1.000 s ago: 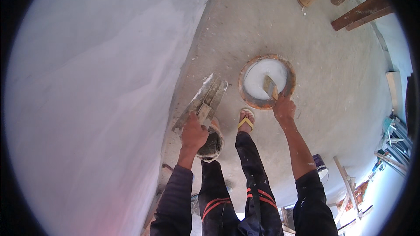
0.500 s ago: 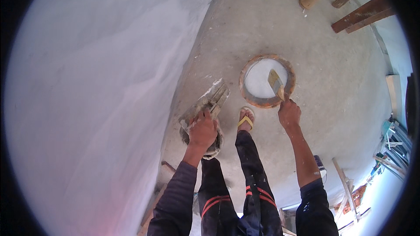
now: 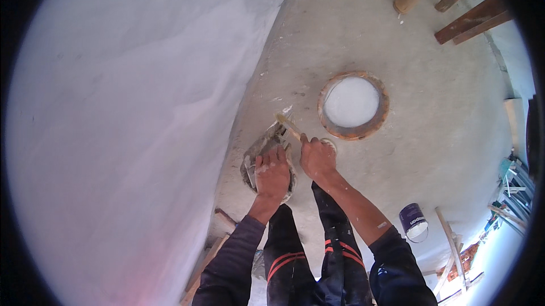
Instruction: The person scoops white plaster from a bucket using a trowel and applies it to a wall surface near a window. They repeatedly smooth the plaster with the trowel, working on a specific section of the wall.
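I see the plastering trowel (image 3: 260, 150) low on the left, above a mortar-smeared bucket (image 3: 292, 184); whether the two touch I cannot tell. My left hand (image 3: 272, 176) is closed over the trowel from above, fingers pointing forward and hiding most of its handle. My right hand (image 3: 317, 157) is wrapped around the wooden handle of a putty knife (image 3: 290, 128), whose blade is at the trowel's far end.

Half a second ago that blade was over the basin (image 3: 322, 107); now it has crossed left, bringing my hands close together. The basin, rusty-brown at the rim, holds smooth white paste (image 3: 352, 101). My right hand now covers most of the sandal (image 3: 330, 145), which was in plain sight earlier.

The purple-and-white pail (image 3: 413, 222) at lower right, partly behind my forearm before, now shows whole, with pale lettering on its side. Farther out, the whitish wall (image 3: 136, 107) fills the left, and timber posts (image 3: 471, 19) stand at upper right on the grey floor (image 3: 443, 107).
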Action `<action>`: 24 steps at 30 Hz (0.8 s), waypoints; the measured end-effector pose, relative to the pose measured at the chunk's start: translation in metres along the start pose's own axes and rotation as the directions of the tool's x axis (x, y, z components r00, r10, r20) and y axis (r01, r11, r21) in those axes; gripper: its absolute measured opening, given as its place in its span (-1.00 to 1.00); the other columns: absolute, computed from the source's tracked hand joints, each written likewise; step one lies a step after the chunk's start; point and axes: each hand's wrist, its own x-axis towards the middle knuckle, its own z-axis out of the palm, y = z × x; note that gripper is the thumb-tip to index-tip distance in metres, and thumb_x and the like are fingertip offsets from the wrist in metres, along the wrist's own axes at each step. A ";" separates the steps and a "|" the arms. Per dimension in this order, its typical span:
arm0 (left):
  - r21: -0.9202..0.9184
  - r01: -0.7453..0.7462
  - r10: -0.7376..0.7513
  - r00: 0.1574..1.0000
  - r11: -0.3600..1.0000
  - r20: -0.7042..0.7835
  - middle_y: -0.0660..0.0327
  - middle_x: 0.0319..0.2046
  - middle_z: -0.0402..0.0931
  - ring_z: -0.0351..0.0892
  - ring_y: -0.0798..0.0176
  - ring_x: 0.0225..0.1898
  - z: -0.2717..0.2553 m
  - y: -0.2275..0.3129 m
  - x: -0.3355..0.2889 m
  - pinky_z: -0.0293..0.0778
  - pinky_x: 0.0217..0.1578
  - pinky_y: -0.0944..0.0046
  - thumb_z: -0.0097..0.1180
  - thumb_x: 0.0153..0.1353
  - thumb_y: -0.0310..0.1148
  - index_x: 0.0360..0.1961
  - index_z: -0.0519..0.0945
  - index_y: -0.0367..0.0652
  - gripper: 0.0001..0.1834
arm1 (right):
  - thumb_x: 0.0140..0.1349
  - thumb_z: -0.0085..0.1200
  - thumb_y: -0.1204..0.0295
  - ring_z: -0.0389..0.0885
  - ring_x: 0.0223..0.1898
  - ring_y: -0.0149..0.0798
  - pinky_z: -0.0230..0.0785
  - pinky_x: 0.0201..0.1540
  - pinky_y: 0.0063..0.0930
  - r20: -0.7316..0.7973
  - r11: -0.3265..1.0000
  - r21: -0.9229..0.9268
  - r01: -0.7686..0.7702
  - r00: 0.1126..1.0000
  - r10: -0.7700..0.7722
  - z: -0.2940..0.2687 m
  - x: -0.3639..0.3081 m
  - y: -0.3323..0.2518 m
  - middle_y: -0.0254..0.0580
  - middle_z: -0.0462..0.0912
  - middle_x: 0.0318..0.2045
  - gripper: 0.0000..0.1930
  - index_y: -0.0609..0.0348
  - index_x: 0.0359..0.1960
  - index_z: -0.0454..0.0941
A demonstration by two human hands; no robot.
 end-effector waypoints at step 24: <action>-0.189 0.074 -0.049 0.990 0.979 0.135 0.00 -0.20 0.44 0.50 0.01 -0.13 -0.015 -0.027 -0.012 0.27 0.02 0.04 0.09 0.08 -0.33 0.09 0.35 -0.21 -0.49 | 0.15 -0.14 0.45 0.63 -0.39 0.04 0.51 -0.36 -0.16 0.020 0.997 -0.076 -0.028 0.999 0.030 0.057 0.030 0.014 0.07 0.57 -0.39 -0.62 0.25 0.02 0.44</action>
